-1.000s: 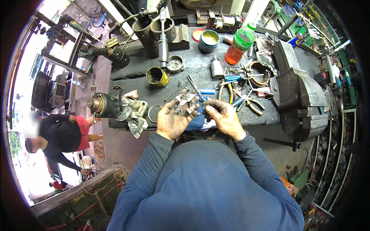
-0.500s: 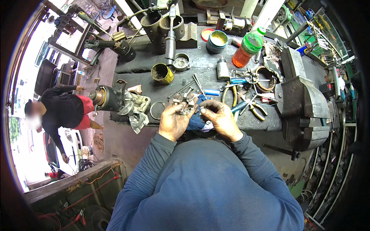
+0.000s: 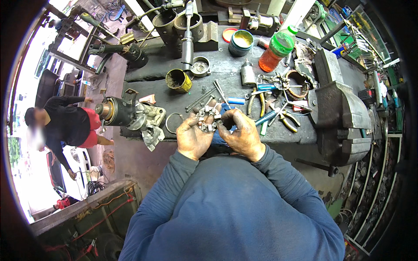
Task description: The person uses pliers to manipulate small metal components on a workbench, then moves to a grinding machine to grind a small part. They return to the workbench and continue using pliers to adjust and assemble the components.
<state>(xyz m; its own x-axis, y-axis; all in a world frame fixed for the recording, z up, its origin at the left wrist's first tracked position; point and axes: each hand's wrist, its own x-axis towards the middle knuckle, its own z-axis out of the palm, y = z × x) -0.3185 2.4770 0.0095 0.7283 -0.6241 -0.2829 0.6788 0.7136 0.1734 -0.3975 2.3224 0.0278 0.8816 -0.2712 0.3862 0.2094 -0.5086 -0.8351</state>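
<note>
The left hand [image 3: 193,138] is turned palm up, with what looks like a starter's brush-holder plate [image 3: 208,116] lying across the palm and curled fingers. Its grip is a loose cradle: the thumb lies along the near left side and the fingers show behind. Holding it this way seems to turn the hand into a small tray, keeping the plate's fittings facing up while the other hand works at its edge.

The right hand [image 3: 244,135] is bent inward, and its grip is narrow, thumb and forefinger drawn close together at the plate's right side. Whether a small piece is pinched there, or the fingertips only touch the plate, I cannot tell. The plate therefore lies within the left grip and just left of the right one, above the front edge of the desk [image 3: 148,87]. Working over the cloth [image 3: 219,139] may help to catch anything dropped, though that is a guess.

A starter motor [image 3: 115,111] lies on its side at the left, its copper-coloured end pointing outward, perhaps to leave that end easy to reach. A thin metal ring [image 3: 175,123] lies between it and the left hand. Long bolts [image 3: 201,99] and pliers [image 3: 288,122] lie on the desk beyond and to the right, probably for easy reach.
</note>
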